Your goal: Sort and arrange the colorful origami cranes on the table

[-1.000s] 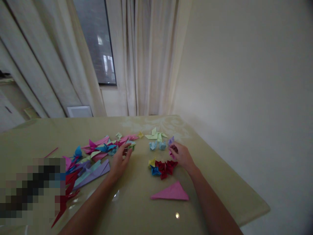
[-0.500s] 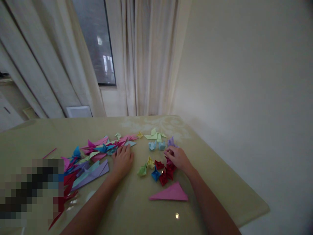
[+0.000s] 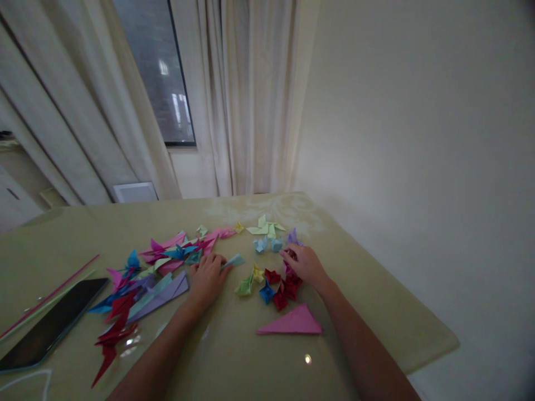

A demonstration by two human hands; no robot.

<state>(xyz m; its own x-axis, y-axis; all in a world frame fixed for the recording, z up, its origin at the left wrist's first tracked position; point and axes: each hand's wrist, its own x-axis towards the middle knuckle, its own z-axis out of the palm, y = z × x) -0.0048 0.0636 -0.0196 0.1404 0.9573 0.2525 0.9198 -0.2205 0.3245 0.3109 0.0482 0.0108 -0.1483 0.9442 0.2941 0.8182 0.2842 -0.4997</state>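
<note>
My left hand (image 3: 209, 277) is closed at the right end of a heap of coloured origami pieces. From between its thumb and fingers a light blue folded paper (image 3: 234, 260) sticks out to the right. My right hand (image 3: 307, 265) is pinched shut beside a purple origami piece (image 3: 292, 236); what its fingertips hold, if anything, is hidden. Below its fingers lies a magenta folded piece (image 3: 287, 269), partly covered. Close by stand red origami pieces (image 3: 281, 298), a blue one (image 3: 266, 292), a yellow one (image 3: 257, 273) and a green one (image 3: 244, 286).
A pink folded triangle (image 3: 292, 322) lies nearer me on the table (image 3: 368, 312). Two light blue pieces (image 3: 259, 245) and a pale green one (image 3: 265, 227) are farther back. At left are a purple folded paper (image 3: 165, 298), red cranes (image 3: 115, 337), a phone (image 3: 54, 323) and thin sticks (image 3: 54, 291).
My left hand has drawn the light blue folded paper out of the heap, and it now points right. My right hand has barely moved. The view has shifted slightly.
</note>
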